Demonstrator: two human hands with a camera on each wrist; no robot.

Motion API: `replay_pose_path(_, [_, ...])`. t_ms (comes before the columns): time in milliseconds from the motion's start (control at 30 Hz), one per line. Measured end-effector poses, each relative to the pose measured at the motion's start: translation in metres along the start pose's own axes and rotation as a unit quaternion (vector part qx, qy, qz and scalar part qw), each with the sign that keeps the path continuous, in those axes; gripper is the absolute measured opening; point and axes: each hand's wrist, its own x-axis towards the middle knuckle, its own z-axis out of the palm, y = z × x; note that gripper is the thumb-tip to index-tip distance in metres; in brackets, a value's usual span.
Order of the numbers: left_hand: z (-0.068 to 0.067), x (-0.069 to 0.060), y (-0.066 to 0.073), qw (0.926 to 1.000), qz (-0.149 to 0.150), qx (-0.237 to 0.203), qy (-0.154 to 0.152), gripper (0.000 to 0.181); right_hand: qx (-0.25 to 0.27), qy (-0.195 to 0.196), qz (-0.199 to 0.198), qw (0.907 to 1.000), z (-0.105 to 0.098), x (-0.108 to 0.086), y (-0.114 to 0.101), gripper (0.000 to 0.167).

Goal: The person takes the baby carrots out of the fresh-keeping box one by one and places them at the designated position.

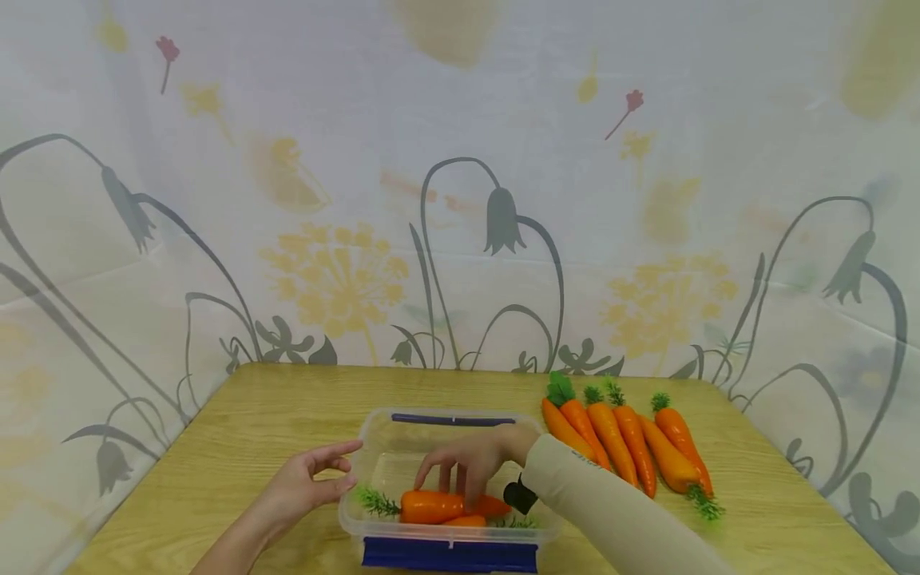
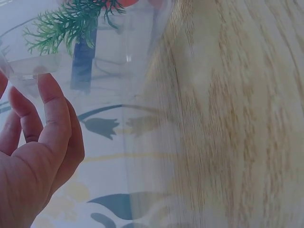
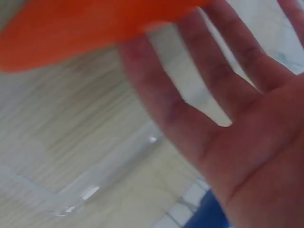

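Observation:
A clear plastic box (image 1: 374,467) with blue latches stands at the table's front. Inside it an orange carrot (image 1: 431,507) with green fronds lies crosswise, partly over another carrot (image 1: 467,521). My right hand (image 1: 470,463) reaches in from above and holds the upper carrot, thumb on the near side and fingers at the far side. In the right wrist view its long fingers meet the blurred carrot (image 3: 85,28); the thumb is hidden. By the box's left rim is my left hand (image 1: 312,479), fingers loosely bent, a fingertip at the clear wall in the left wrist view.
To the right of the box several carrots (image 1: 607,431) lie side by side on the wooden table (image 1: 287,399), one with its fronds toward me. My right forearm passes in front of some of them. A flower-printed curtain (image 1: 460,239) hangs behind the table.

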Motion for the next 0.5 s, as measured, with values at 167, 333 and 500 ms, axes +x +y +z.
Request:
replay_pose_path(167, [0.0032, 0.0012, 0.0006, 0.9999, -0.001, -0.006, 0.009, 0.060, -0.065, 0.016, -0.024, 0.9975, 0.0001, 0.0024, 0.0024, 0.065])
replay_pose_path(333, [0.0066, 0.0019, 0.0017, 0.9995, -0.003, 0.003, 0.032, 0.059, -0.112, 0.056, -0.005, 0.9920, -0.0007, 0.0038, 0.0032, 0.066])
replay_pose_path(500, [0.0080, 0.0021, 0.0025, 0.9992, 0.000, 0.005, 0.040, 0.059, -0.127, 0.073, 0.012, 0.9891, -0.0015, 0.0026, 0.0043, 0.067])
